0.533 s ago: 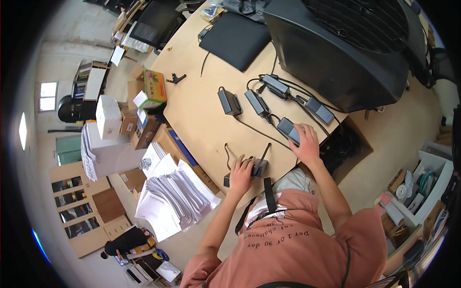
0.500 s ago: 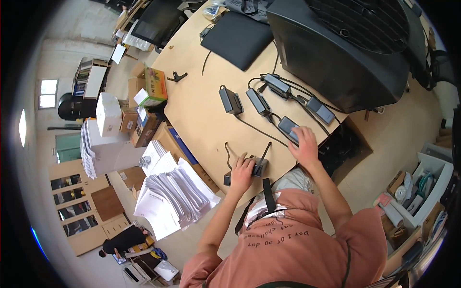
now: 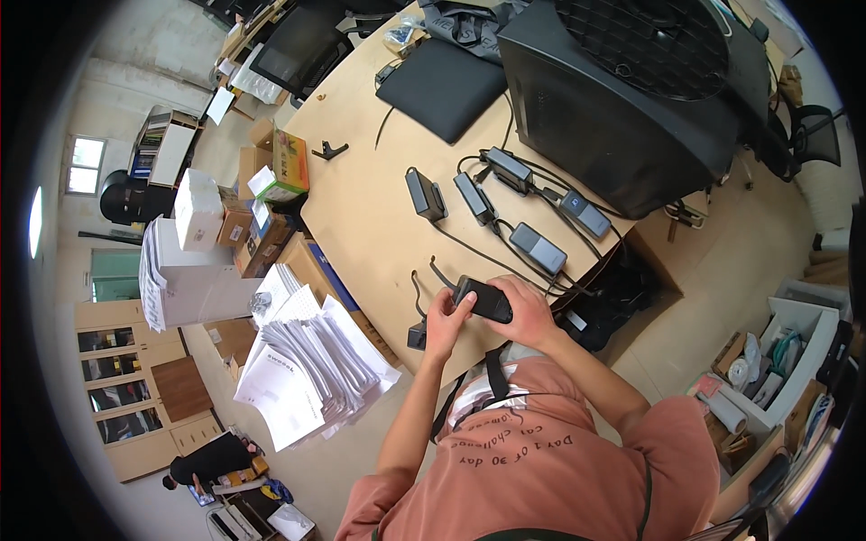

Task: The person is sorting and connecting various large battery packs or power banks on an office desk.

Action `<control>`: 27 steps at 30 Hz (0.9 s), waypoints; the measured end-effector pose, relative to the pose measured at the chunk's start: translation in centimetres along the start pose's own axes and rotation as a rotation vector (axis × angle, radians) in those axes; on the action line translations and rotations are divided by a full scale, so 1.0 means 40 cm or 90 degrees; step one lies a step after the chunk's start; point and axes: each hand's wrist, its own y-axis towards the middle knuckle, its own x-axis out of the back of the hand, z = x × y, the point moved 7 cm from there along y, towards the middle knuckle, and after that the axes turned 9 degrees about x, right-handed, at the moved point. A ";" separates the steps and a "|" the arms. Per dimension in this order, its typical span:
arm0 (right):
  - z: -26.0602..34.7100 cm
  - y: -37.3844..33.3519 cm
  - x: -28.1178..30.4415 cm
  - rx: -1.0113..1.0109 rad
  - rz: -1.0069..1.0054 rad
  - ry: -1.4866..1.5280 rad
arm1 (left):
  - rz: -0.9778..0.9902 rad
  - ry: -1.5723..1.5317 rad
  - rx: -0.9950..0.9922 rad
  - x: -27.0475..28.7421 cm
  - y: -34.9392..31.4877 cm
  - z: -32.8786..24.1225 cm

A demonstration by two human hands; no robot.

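Close to the table's near edge, a black block (image 3: pixel 490 301) with rounded corners is held between my two hands. My left hand (image 3: pixel 446 320) grips its left end with the thumb on top. Around its right end close the fingers of my right hand (image 3: pixel 530 311). A short black cable (image 3: pixel 439 270) runs up beside my left fingers. Next to my left hand, a smaller black block (image 3: pixel 417 335) stands at the table's edge. Farther off lie a grey-topped black block (image 3: pixel 538 248) and several similar corded blocks, among them a dark block (image 3: pixel 426 195) standing on its side.
A large black computer case (image 3: pixel 613 117) stands at the back right. Behind the blocks lies a flat black laptop-like slab (image 3: pixel 442 90). A black bracket (image 3: pixel 330 151) sits near the left edge. Stacked papers (image 3: pixel 316 370) rise left of the table; an open drawer (image 3: pixel 794 361) is at right.
My right hand has left the grey-topped block and come left to the black block. That block is now lifted and held in both hands.
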 end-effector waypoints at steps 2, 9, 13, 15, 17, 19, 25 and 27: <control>-0.011 -0.001 0.042 -0.050 0.009 0.147 | 0.077 -0.063 0.009 -0.039 -0.022 -0.056; -0.071 -0.053 0.034 -0.307 0.136 0.666 | 0.381 -0.149 -0.018 -0.120 -0.029 -0.098; -0.091 -0.097 0.040 -0.353 0.111 0.744 | 0.430 -0.089 -0.075 -0.171 -0.048 -0.138; -0.114 -0.119 0.037 -0.351 0.082 0.727 | 0.406 -0.050 -0.049 -0.203 -0.069 -0.150; -0.100 -0.108 0.075 -0.266 -0.006 0.530 | 0.373 -0.028 -0.078 -0.228 -0.051 -0.110; -0.114 -0.119 0.084 -0.263 -0.071 0.514 | 0.213 0.099 -0.165 -0.241 -0.035 -0.108; -0.050 -0.086 0.221 -0.191 -0.092 0.021 | 0.262 -0.161 -0.020 -0.281 -0.040 -0.111; -0.044 -0.074 0.242 -0.188 -0.093 0.007 | 0.314 -0.216 -0.011 -0.284 -0.036 -0.116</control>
